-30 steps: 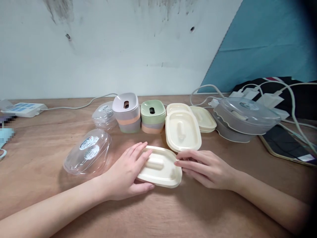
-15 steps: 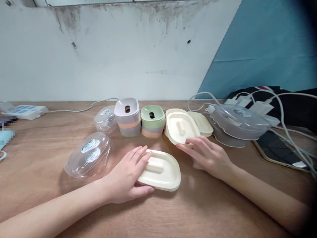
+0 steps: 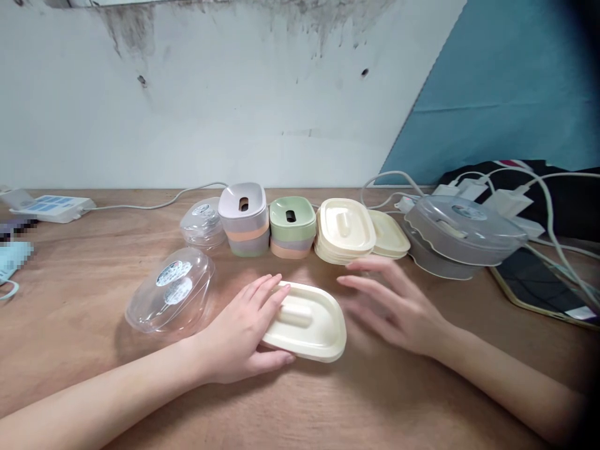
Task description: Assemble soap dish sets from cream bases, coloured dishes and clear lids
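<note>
My left hand (image 3: 255, 334) is closed over the left end of a cream plastic lid (image 3: 323, 325), thumb along the near edge and fingers across the top. The lid has rounded corners and a raised bar in its middle, and lies low at the table's centre. To its right, my right hand (image 3: 398, 306) hovers with fingers apart and nothing in them. Beyond that hand stands a neat stack of similar cream lids (image 3: 347, 225), with a lower pile of cream lids (image 3: 388, 234) beside it.
Stacked coloured containers, lilac on top (image 3: 242, 206) and green on top (image 3: 293, 215), stand along the back. Clear plastic covers (image 3: 175, 290) with stickers lie left, and larger clear covers (image 3: 459, 228) right. A phone (image 3: 539, 281), white cables and chargers (image 3: 509, 200) occupy the far right.
My right hand has let go of a cream lid, which now sits squarely on the stack, and has drawn back toward me with its fingers spread. My left hand keeps its hold.
</note>
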The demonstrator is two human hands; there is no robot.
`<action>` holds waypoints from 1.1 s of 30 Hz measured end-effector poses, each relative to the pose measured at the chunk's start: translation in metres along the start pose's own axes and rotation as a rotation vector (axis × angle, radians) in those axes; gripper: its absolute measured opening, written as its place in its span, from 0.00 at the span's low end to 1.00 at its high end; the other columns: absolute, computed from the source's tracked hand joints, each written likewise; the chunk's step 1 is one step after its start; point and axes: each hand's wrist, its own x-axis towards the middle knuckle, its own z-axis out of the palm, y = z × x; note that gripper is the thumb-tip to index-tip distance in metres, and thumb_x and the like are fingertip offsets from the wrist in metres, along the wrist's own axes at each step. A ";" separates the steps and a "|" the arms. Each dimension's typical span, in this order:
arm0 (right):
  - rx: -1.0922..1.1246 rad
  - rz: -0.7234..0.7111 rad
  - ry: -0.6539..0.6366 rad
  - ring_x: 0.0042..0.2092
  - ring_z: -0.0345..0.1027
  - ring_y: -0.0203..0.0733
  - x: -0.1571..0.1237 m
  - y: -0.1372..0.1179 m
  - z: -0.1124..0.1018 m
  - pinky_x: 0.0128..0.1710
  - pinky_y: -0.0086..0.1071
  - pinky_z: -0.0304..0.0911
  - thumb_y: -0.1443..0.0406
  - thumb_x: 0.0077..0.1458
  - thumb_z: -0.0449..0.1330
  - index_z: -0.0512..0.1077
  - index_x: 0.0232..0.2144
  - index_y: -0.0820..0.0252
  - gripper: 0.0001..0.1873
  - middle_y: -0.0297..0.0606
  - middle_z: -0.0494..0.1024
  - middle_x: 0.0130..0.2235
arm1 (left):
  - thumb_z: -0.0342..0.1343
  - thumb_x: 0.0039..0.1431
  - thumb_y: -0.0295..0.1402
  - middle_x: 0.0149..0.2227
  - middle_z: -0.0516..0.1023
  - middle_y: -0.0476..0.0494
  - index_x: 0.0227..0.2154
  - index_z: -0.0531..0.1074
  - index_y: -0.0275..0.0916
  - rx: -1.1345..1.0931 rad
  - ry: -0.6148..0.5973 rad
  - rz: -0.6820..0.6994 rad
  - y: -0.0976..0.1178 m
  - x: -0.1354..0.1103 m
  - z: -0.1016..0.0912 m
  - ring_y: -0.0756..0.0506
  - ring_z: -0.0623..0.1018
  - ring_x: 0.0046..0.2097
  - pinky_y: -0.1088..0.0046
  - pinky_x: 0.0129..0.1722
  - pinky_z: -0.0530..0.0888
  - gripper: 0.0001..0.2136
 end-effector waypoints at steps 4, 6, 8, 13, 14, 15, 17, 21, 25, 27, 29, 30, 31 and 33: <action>0.314 -0.031 -0.459 0.64 0.46 0.53 0.004 -0.022 0.000 0.56 0.46 0.58 0.53 0.54 0.57 0.43 0.64 0.61 0.43 0.55 0.51 0.64 | 0.56 0.56 0.42 0.64 0.49 0.24 0.62 0.45 0.34 -0.008 0.026 0.018 -0.002 -0.001 0.002 0.32 0.51 0.64 0.47 0.59 0.57 0.37; 0.348 0.018 -0.548 0.64 0.46 0.50 0.006 -0.025 0.001 0.57 0.46 0.56 0.55 0.56 0.57 0.42 0.64 0.58 0.41 0.52 0.50 0.65 | 0.56 0.56 0.43 0.63 0.50 0.24 0.61 0.45 0.34 -0.009 0.036 0.022 -0.002 -0.001 0.002 0.32 0.52 0.64 0.47 0.59 0.57 0.36; 0.354 0.058 -0.566 0.64 0.47 0.49 0.007 -0.024 0.001 0.58 0.46 0.55 0.56 0.57 0.56 0.47 0.63 0.58 0.36 0.50 0.50 0.65 | 0.56 0.55 0.43 0.62 0.51 0.24 0.61 0.46 0.33 -0.005 0.035 0.024 -0.002 0.000 0.002 0.32 0.53 0.63 0.48 0.59 0.57 0.37; 0.346 0.016 -0.582 0.64 0.46 0.50 0.008 -0.020 0.000 0.58 0.48 0.54 0.56 0.57 0.55 0.53 0.61 0.58 0.32 0.50 0.50 0.65 | 0.59 0.51 0.45 0.60 0.54 0.23 0.61 0.47 0.34 -0.006 0.027 0.047 -0.002 0.000 0.000 0.31 0.56 0.61 0.47 0.56 0.61 0.39; 0.346 0.018 -0.579 0.64 0.46 0.50 0.008 -0.020 0.000 0.58 0.48 0.54 0.57 0.57 0.55 0.50 0.62 0.58 0.34 0.50 0.49 0.66 | 0.58 0.51 0.45 0.60 0.55 0.24 0.61 0.47 0.34 -0.008 0.027 0.051 -0.001 0.000 -0.001 0.30 0.57 0.61 0.47 0.56 0.61 0.40; 0.345 0.027 -0.570 0.65 0.46 0.50 0.007 -0.020 -0.001 0.58 0.47 0.55 0.57 0.57 0.55 0.47 0.63 0.58 0.36 0.51 0.47 0.66 | 0.58 0.51 0.46 0.59 0.55 0.24 0.60 0.48 0.35 -0.005 0.033 0.050 0.000 0.000 -0.002 0.30 0.57 0.60 0.47 0.55 0.62 0.39; 0.345 0.055 -0.535 0.65 0.46 0.49 0.006 -0.021 0.000 0.58 0.45 0.56 0.59 0.57 0.55 0.41 0.64 0.57 0.38 0.52 0.46 0.66 | 0.54 0.55 0.46 0.59 0.56 0.25 0.59 0.51 0.33 0.023 0.077 0.034 0.002 0.002 -0.007 0.31 0.58 0.60 0.48 0.56 0.62 0.34; 0.336 0.072 -0.485 0.64 0.47 0.50 0.004 -0.020 0.001 0.57 0.44 0.57 0.62 0.57 0.56 0.39 0.64 0.55 0.39 0.53 0.46 0.66 | 0.49 0.61 0.39 0.58 0.61 0.28 0.56 0.57 0.29 0.200 0.249 0.004 0.009 0.023 -0.031 0.36 0.63 0.58 0.56 0.56 0.64 0.24; 0.323 0.059 -0.499 0.64 0.47 0.52 0.003 -0.020 0.001 0.57 0.45 0.57 0.62 0.57 0.55 0.38 0.64 0.56 0.40 0.54 0.45 0.66 | 0.48 0.62 0.34 0.58 0.63 0.33 0.55 0.60 0.30 0.416 0.197 -0.099 0.016 0.062 -0.061 0.39 0.70 0.54 0.65 0.49 0.71 0.20; 0.321 0.049 -0.509 0.64 0.47 0.51 0.004 -0.020 0.001 0.56 0.45 0.58 0.62 0.58 0.55 0.39 0.64 0.57 0.39 0.55 0.46 0.65 | 0.47 0.62 0.32 0.54 0.68 0.33 0.53 0.61 0.30 0.485 0.147 -0.153 0.017 0.083 -0.069 0.39 0.75 0.49 0.66 0.41 0.74 0.18; 0.325 0.049 -0.518 0.64 0.47 0.51 0.005 -0.020 0.000 0.56 0.45 0.58 0.62 0.58 0.54 0.39 0.64 0.58 0.38 0.55 0.47 0.65 | 0.48 0.61 0.30 0.46 0.75 0.34 0.49 0.65 0.31 0.516 0.120 -0.166 0.015 0.103 -0.071 0.37 0.78 0.43 0.65 0.36 0.74 0.15; 0.330 0.051 -0.520 0.64 0.46 0.51 0.005 -0.020 0.000 0.56 0.45 0.57 0.62 0.58 0.55 0.40 0.64 0.58 0.38 0.55 0.47 0.65 | 0.48 0.60 0.30 0.42 0.76 0.34 0.47 0.67 0.31 0.524 0.109 -0.169 0.014 0.110 -0.071 0.37 0.78 0.41 0.65 0.35 0.74 0.13; 0.334 0.053 -0.518 0.64 0.46 0.51 0.005 -0.021 -0.001 0.57 0.45 0.57 0.62 0.58 0.55 0.40 0.64 0.58 0.38 0.55 0.47 0.65 | 0.49 0.59 0.30 0.40 0.77 0.34 0.45 0.67 0.31 0.533 0.098 -0.175 0.013 0.117 -0.070 0.36 0.79 0.40 0.64 0.34 0.74 0.13; 0.341 0.051 -0.515 0.64 0.46 0.50 0.005 -0.021 -0.001 0.57 0.45 0.56 0.62 0.57 0.55 0.41 0.64 0.58 0.38 0.55 0.47 0.65 | 0.50 0.58 0.30 0.38 0.77 0.33 0.44 0.68 0.30 0.550 0.079 -0.188 0.010 0.126 -0.068 0.35 0.79 0.39 0.64 0.34 0.73 0.12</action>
